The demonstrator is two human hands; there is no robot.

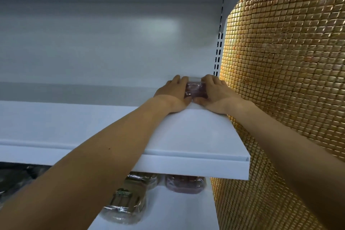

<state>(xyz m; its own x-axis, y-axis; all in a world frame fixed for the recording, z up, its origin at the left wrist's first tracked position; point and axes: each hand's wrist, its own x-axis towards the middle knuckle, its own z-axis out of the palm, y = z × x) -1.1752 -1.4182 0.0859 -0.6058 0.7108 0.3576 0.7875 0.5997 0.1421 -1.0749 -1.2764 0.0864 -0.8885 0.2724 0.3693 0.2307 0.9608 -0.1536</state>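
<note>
- White shelf (186,136) by a gold tiled wall (280,80); the pack (196,89) sits far back on it.
- Left hand (173,93) and right hand (214,95) clasp its ends, fingers curled.
- Squeezing could crush it; the wall could jam it.

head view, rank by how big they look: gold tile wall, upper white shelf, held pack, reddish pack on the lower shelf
1. gold tile wall
2. upper white shelf
3. reddish pack and held pack: close in size; both partly covered, held one farther off, so unranked
</note>
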